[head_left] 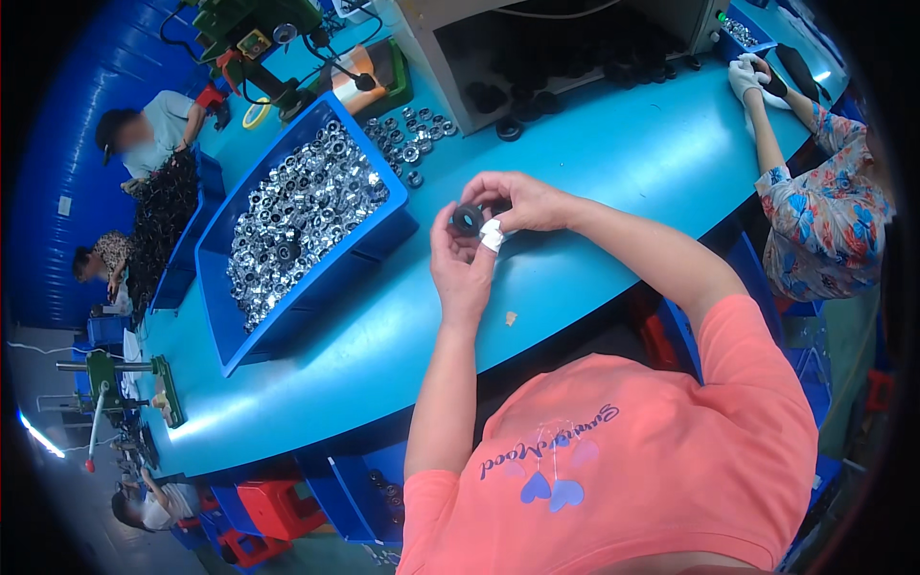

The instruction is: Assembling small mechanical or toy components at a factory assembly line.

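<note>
Above the blue-green table point(575, 278), a black round part with a hole through its middle point(468, 220) is held between my two hands. My left hand point(462, 273) is closed round its left and lower side. From the right, my right hand point(529, 203) grips it with bent fingers and thumb; white tape point(491, 236) wraps that thumb. More dark material shows between the fingers, too hidden to make out. Left of my hands stands a large blue bin point(401, 196) full of shiny ring-shaped metal parts point(316, 187). Several more metal rings point(412, 151) lie loose beyond its far right corner.
A grey box point(422, 57) with many black round parts inside stands at the back. A green machine point(259, 43) is behind the bin. At the right, a co-worker's gloved hand point(746, 81) rests near a small blue bin point(752, 40). Other people work at the left.
</note>
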`<state>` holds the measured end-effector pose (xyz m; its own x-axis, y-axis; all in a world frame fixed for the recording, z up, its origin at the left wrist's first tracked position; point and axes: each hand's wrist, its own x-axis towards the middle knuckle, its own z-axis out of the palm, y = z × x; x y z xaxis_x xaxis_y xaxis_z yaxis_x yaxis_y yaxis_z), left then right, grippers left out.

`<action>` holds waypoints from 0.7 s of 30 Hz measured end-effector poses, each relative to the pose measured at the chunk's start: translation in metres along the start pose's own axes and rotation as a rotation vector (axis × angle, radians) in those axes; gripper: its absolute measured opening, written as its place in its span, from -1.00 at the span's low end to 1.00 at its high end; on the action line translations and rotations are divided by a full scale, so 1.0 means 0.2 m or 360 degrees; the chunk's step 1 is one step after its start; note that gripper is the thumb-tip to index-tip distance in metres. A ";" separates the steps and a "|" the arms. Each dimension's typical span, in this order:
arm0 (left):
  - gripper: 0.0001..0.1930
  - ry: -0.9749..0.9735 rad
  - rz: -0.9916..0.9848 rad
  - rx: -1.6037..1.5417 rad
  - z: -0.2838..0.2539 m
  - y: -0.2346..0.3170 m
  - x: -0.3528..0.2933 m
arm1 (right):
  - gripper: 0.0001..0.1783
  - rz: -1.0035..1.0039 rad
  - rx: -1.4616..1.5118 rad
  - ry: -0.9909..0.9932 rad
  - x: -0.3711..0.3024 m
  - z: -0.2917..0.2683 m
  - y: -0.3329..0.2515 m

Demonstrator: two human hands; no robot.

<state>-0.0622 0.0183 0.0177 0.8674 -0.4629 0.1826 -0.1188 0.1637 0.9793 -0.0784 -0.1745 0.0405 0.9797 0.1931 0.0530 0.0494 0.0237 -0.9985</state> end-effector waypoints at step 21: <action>-0.50 0.0162 -0.0151 -0.0159 -0.04 0.00 0.04 | -0.62 -0.0240 -0.1066 0.0175 0.03 -0.02 -0.01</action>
<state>-0.0513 0.0215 0.0195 0.9175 -0.3907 0.0748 0.0104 0.2115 0.9773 -0.0718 -0.1782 0.0434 0.9650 0.1338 0.2255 0.2610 -0.5746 -0.7757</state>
